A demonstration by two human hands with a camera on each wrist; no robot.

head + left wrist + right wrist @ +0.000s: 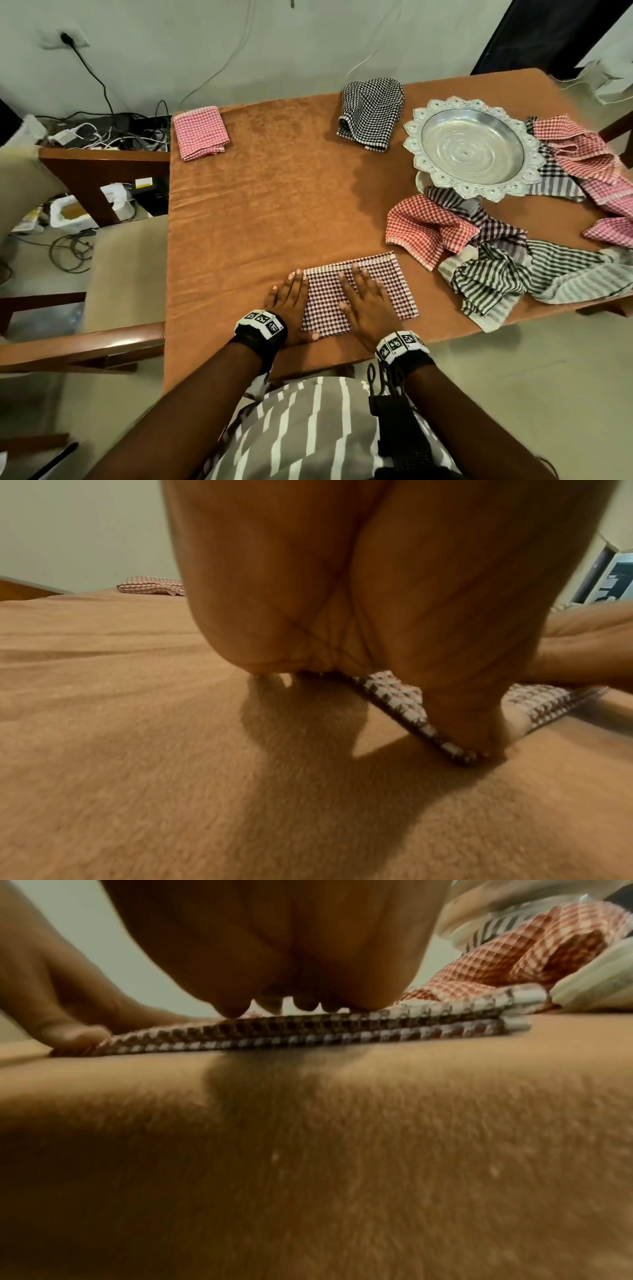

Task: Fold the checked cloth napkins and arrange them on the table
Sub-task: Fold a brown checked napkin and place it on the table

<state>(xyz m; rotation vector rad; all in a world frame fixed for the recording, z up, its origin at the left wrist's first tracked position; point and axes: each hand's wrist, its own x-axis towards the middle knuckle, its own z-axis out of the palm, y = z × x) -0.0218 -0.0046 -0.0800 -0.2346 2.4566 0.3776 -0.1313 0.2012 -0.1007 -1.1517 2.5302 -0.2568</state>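
A maroon-and-white checked napkin (pixel 399 291) lies folded flat near the table's front edge, two layers showing at its near edge (pixel 308 1039). My left hand (pixel 291 301) lies flat along its left edge, the thumb (pixel 459 723) resting on the near left corner. My right hand (pixel 368 301) presses flat on its middle with straight, spread fingers. A pink checked napkin (pixel 200 133) sits folded at the far left corner. A black-and-white checked napkin (pixel 371 113) lies loosely folded at the far middle. Several unfolded checked napkins (pixel 496 253) are heaped at the right.
The table wears an orange-brown cloth (pixel 260 205). An ornate silver tray (pixel 472 147) stands at the far right, partly on the heap. A cushioned wooden chair (pixel 102 274) stands against the table's left side. Cables (pixel 102 133) clutter the floor beyond it.
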